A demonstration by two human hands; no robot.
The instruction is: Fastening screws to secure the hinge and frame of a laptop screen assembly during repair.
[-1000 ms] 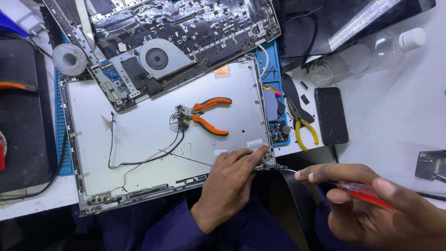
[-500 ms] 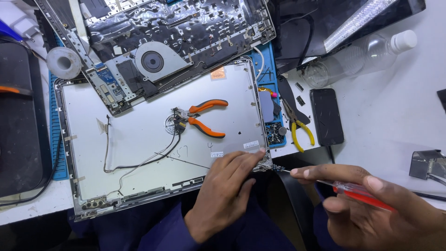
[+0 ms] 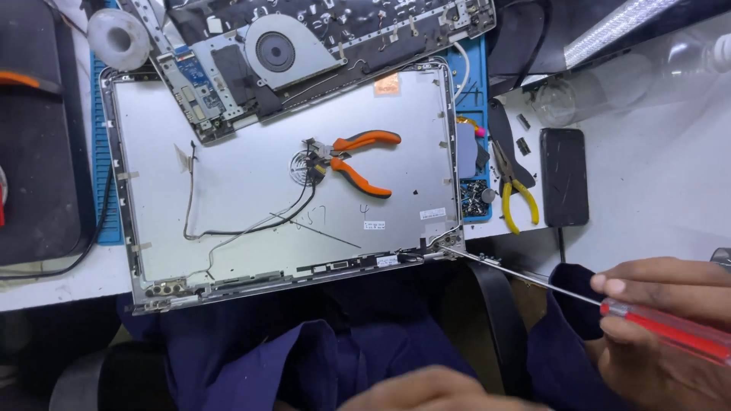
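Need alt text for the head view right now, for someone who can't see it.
The right hand holds a red-handled screwdriver, its tip at the near right corner of an opened silver laptop lid. The left hand sits low at the frame's bottom edge, off the lid. Orange-handled pliers lie on the lid.

Silver laptop lid (image 3: 251, 198), orange-handled pliers (image 3: 358, 164), yellow-handled cutters (image 3: 512, 194), red-handled screwdriver (image 3: 647, 323), blue mat (image 3: 103, 205), black phone (image 3: 564, 176)
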